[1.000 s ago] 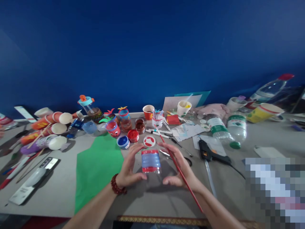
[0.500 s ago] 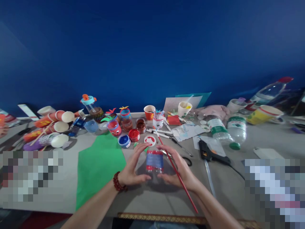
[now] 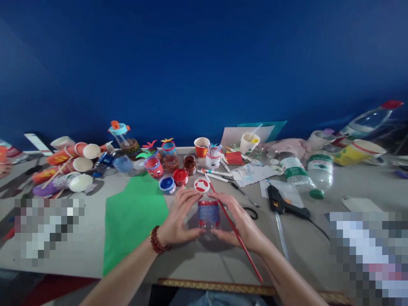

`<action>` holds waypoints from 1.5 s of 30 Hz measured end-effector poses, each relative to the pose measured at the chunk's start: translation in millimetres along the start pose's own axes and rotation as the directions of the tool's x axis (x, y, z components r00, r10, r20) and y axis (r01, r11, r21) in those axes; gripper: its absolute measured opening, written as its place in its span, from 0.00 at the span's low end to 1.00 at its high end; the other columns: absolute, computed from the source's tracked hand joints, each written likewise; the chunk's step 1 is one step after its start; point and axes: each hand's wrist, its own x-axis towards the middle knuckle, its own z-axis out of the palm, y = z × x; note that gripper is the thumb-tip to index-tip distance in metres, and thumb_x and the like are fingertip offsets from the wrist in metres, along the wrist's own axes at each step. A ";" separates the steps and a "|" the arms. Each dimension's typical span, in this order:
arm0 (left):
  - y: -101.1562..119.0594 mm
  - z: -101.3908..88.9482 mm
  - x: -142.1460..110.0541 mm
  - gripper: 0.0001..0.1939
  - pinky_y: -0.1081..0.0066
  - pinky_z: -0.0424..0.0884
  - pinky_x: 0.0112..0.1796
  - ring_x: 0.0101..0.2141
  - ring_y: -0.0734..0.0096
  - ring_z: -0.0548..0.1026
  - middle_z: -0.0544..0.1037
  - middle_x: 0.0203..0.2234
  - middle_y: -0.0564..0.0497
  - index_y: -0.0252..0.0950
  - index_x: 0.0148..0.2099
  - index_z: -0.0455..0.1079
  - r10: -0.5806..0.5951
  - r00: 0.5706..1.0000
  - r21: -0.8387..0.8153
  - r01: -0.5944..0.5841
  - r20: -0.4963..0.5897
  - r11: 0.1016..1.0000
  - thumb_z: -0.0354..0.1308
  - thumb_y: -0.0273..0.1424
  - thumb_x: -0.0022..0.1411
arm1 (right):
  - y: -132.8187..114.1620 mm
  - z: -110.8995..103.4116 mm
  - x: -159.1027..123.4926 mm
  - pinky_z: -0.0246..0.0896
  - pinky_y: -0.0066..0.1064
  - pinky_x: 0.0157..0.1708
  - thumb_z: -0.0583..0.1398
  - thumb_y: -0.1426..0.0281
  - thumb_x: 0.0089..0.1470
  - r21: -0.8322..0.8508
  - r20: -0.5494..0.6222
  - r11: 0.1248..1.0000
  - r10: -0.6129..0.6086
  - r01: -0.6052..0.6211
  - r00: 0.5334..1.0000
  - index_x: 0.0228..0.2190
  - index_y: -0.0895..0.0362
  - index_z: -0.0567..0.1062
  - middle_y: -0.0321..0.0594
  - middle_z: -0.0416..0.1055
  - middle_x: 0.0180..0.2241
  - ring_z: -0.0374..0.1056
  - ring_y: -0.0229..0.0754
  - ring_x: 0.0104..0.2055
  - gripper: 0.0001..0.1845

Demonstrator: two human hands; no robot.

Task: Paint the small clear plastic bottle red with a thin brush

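Note:
Between my two hands is a small clear plastic cup (image 3: 208, 212), painted with a blue middle band and red bands above and below. It looks like a cut bottle piece. My left hand (image 3: 181, 216) grips its left side, fingers at the far end and thumb at the near end. On the other side my right hand (image 3: 240, 221) holds it the same way. A paintbrush (image 3: 244, 246) with a long red handle slants across my right hand, held along with the cup. Just beyond the fingertips lies a white lid (image 3: 202, 185) smeared with red paint.
Open jars of blue paint (image 3: 167, 185) and red paint (image 3: 181, 177) stand ahead, near decorated cups (image 3: 153, 167). Green paper (image 3: 135, 225) lies left. On the right are a glue gun (image 3: 280, 202), scissors (image 3: 251, 213), markers (image 3: 216, 175) and plastic bottles (image 3: 319, 172). Paper cups (image 3: 81, 163) lie far left.
My left fingers have bent slightly more around the cup. The cup and brush stay in my hands, and the whole view has shifted a little.

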 end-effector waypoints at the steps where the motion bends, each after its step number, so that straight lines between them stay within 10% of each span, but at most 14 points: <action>1: 0.2 -0.2 -0.1 0.43 0.38 0.53 0.67 0.61 0.45 0.69 0.70 0.59 0.37 0.41 0.72 0.55 -0.001 1.000 0.005 0.001 -0.003 1.000 0.61 0.55 0.63 | 0.1 -0.5 0.2 0.64 0.50 0.62 0.71 0.64 0.54 0.007 0.010 1.000 0.003 -0.003 1.000 0.67 0.48 0.62 0.51 0.70 0.62 0.68 0.58 0.63 0.43; 8: 2.5 -0.5 0.3 0.41 0.40 0.56 0.66 0.59 0.45 0.69 0.70 0.58 0.38 0.41 0.69 0.58 -0.056 0.993 0.003 0.057 -0.108 0.998 0.64 0.54 0.61 | 5.4 -9.8 -3.7 0.63 0.52 0.64 0.70 0.53 0.56 0.154 -0.133 0.988 0.030 -0.009 0.991 0.67 0.48 0.66 0.50 0.70 0.64 0.65 0.59 0.67 0.42; 13: -1.4 0.4 -0.8 0.38 0.43 0.59 0.64 0.61 0.47 0.67 0.69 0.59 0.38 0.41 0.70 0.56 -0.092 0.972 0.073 0.111 -0.218 0.991 0.62 0.49 0.65 | -3.1 -11.7 -5.1 0.77 0.43 0.40 0.60 0.61 0.66 0.565 -0.401 0.824 0.241 0.032 0.884 0.49 0.51 0.83 0.48 0.85 0.42 0.80 0.50 0.39 0.15; 17: -3.3 1.0 -2.2 0.39 0.42 0.58 0.65 0.62 0.47 0.66 0.68 0.60 0.38 0.41 0.70 0.56 -0.117 0.969 0.094 0.140 -0.217 0.986 0.63 0.50 0.64 | -12.5 -13.0 3.7 0.64 0.27 0.16 0.64 0.61 0.59 0.803 -0.355 0.596 0.486 -0.006 0.799 0.32 0.54 0.85 0.44 0.82 0.25 0.72 0.41 0.19 0.12; 21: -3.1 1.2 -1.7 0.40 0.43 0.58 0.65 0.61 0.47 0.67 0.69 0.59 0.38 0.40 0.69 0.57 -0.115 0.975 0.124 0.140 -0.190 0.982 0.64 0.51 0.63 | -12.0 -15.3 4.0 0.55 0.23 0.12 0.65 0.63 0.52 0.833 -0.353 0.552 0.583 -0.038 0.731 0.23 0.54 0.82 0.39 0.73 0.14 0.65 0.38 0.14 0.11; 31: 2.1 -1.5 1.6 0.38 0.43 0.55 0.66 0.59 0.48 0.70 0.71 0.57 0.39 0.40 0.69 0.56 -0.119 0.985 0.173 0.140 -0.127 0.975 0.65 0.46 0.63 | -17.4 -9.8 -5.1 0.54 0.24 0.15 0.64 0.68 0.50 0.791 -0.251 0.597 0.513 -0.131 0.821 0.23 0.55 0.84 0.41 0.74 0.15 0.64 0.38 0.15 0.09; 45: 2.2 -3.1 2.0 0.38 0.43 0.54 0.67 0.59 0.49 0.69 0.70 0.57 0.40 0.41 0.70 0.55 -0.093 0.990 0.174 0.111 -0.107 0.978 0.64 0.45 0.64 | -15.5 -7.3 -2.9 0.55 0.22 0.15 0.64 0.68 0.46 0.770 -0.244 0.602 0.586 -0.213 0.773 0.21 0.57 0.82 0.41 0.74 0.15 0.65 0.36 0.14 0.09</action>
